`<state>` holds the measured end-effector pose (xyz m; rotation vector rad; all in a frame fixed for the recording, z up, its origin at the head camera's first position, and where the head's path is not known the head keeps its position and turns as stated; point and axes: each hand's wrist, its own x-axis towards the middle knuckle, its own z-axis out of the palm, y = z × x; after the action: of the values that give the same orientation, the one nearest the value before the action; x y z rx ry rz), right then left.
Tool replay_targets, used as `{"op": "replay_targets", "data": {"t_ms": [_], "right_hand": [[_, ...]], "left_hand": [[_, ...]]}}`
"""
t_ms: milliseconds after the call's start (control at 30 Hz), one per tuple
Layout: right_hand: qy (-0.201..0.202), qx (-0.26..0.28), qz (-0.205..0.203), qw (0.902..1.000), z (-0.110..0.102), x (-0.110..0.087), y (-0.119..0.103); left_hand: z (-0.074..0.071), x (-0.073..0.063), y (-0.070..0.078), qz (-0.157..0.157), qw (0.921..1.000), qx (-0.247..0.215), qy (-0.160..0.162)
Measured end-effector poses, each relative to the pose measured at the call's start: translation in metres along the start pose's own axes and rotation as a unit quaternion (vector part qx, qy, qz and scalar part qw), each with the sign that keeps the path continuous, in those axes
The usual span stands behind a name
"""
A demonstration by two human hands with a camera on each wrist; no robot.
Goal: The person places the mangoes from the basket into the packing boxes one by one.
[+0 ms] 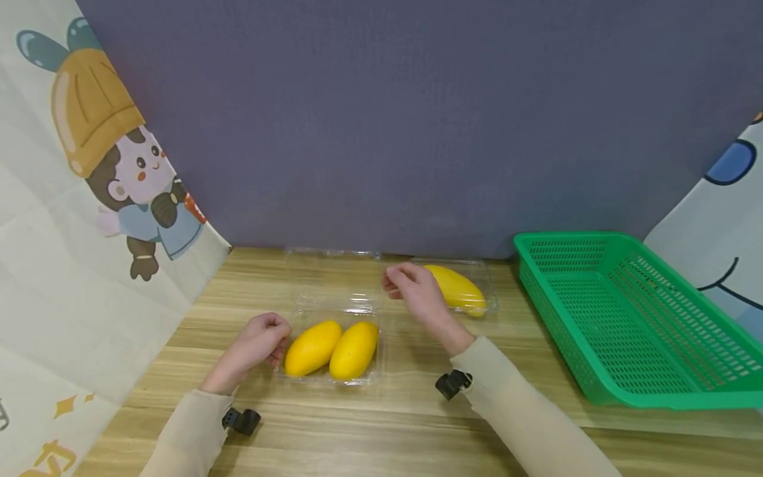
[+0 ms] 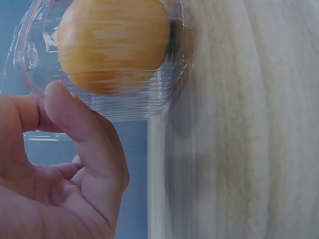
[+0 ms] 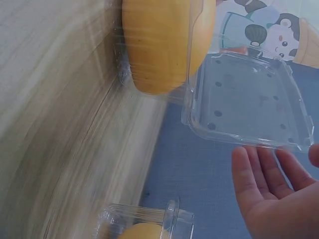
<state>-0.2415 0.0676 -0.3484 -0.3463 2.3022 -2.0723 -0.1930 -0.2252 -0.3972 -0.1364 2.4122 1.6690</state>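
Note:
Two yellow mangoes (image 1: 314, 348) lie side by side in a clear plastic clamshell box (image 1: 381, 361). Its hinged lid (image 2: 45, 135) stands open, raised behind the fruit. My left hand (image 1: 259, 341) is at the box's left side, thumb and forefinger pinching its rim in the left wrist view. Beside the lid's right edge is my right hand (image 1: 417, 291); in the right wrist view its loosely extended fingers (image 3: 244, 174) sit right at the edge of the perforated lid, thumb near the corner.
Behind my right hand, against the dark divider (image 1: 381, 132), another clear box (image 1: 491, 291) holds a yellow mango (image 1: 457, 290). A green plastic basket (image 1: 557, 338) stands on the right of the wooden table (image 1: 334, 430). Printed cloths hang at both sides.

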Motion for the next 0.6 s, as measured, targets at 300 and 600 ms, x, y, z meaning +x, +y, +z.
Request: {"op": "replay_targets", "data": {"t_ms": [300, 600], "right_hand": [[-0.003, -0.017, -0.053, 0.9985, -0.002, -0.009, -0.005], [-0.014, -0.05, -0.049, 0.9974, -0.002, -0.018, -0.004]], "left_hand": [[0.0, -0.002, 0.001, 0.002, 1.0, -0.004, -0.002], [-0.001, 0.0, 0.0, -0.007, 0.9999, -0.008, -0.003]]}}
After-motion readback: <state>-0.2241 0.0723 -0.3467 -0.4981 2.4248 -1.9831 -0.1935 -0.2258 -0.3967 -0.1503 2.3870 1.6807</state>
